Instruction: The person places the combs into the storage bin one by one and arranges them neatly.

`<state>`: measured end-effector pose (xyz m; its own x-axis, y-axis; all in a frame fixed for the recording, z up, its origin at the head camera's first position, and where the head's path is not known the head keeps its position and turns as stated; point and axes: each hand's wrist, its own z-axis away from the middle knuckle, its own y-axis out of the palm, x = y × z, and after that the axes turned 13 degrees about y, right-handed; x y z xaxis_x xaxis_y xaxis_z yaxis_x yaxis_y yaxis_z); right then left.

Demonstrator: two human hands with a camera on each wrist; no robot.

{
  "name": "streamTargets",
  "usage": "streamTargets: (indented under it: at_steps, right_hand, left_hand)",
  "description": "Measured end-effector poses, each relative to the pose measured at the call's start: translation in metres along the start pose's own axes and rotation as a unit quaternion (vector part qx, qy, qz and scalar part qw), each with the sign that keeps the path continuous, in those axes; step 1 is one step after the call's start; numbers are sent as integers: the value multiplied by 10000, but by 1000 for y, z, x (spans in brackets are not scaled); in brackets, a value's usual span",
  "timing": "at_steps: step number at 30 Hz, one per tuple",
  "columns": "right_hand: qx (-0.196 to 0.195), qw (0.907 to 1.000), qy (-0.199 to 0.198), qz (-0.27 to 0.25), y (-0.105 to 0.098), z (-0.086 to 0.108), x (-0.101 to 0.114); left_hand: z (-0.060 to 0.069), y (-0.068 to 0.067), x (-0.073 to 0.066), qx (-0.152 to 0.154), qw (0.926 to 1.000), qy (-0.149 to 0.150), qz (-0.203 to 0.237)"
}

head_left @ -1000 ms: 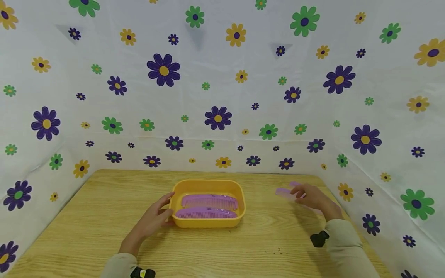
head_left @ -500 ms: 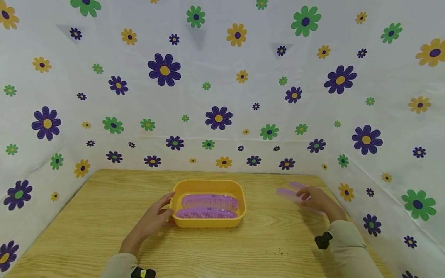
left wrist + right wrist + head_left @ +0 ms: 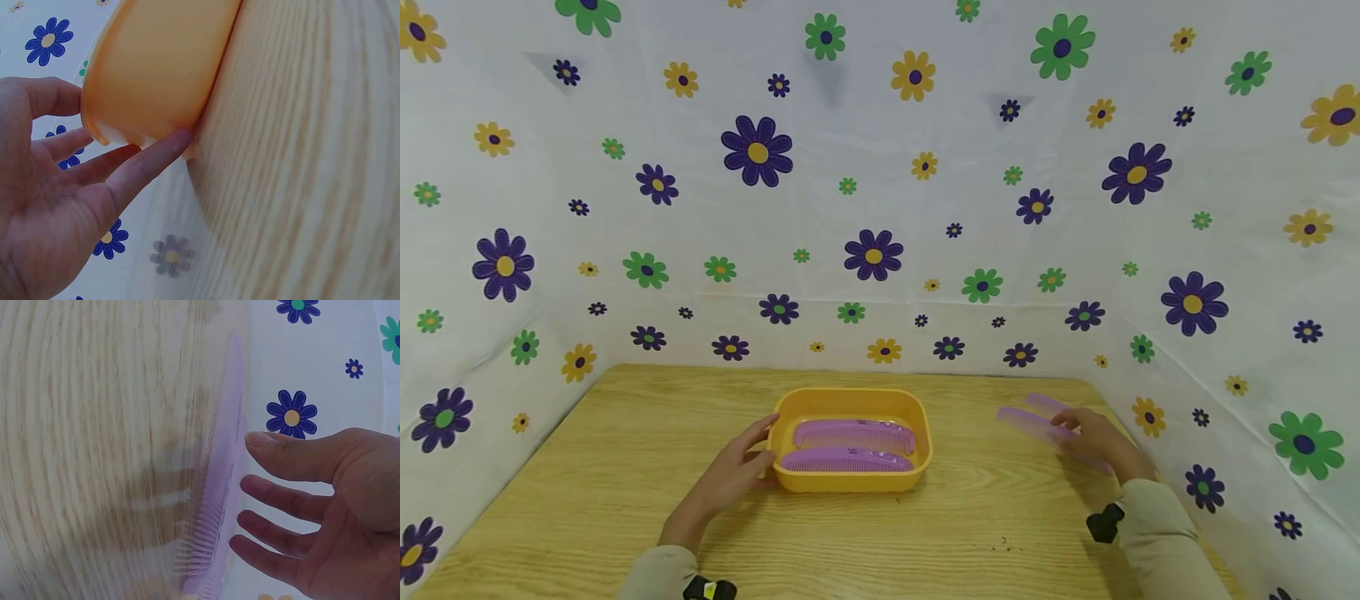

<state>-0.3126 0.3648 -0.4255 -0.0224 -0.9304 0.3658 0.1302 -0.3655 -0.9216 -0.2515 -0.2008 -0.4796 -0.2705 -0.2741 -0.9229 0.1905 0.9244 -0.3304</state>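
Two purple combs, a nearer comb [image 3: 842, 460] and a farther comb [image 3: 856, 432], lie side by side in a yellow plastic basin [image 3: 850, 482]. My left hand [image 3: 733, 467] touches the basin's left end, its fingers fairly straight. In the left wrist view, this hand [image 3: 75, 187] has one fingertip at the rim and another low by the base. On the table's right side, my right hand [image 3: 1097, 440] hovers over a paler purple comb [image 3: 1026, 421]; another comb [image 3: 1041, 401] lies behind it, partly hidden. The right wrist view shows loosely spread fingers [image 3: 275, 494] beside the comb [image 3: 219, 469], gripping nothing.
The wooden table [image 3: 865, 542] ends at a white flower-printed sheet [image 3: 820, 208], which rises behind and on both sides. A few small dark specks [image 3: 1003, 546] mark the tabletop at front right.
My right hand has moved slightly right and toward me, uncovering more of the paler combs. The left hand and the basin hold their place.
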Motion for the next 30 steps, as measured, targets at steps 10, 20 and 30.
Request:
streamTargets:
  at_steps: [10,20,30]
  right_hand:
    - [-118,9999,-67,-17,6,-4,-11]
    - [-177,9997,130,128,8,-9,-14]
    - [8,9987,460,195,11,-8,-13]
  left_hand:
    - [0,0,0,-1,10000,-8,14]
    - [0,-1,0,11,9999,28,110]
    - [1,-1,-1,68,9999,60,117]
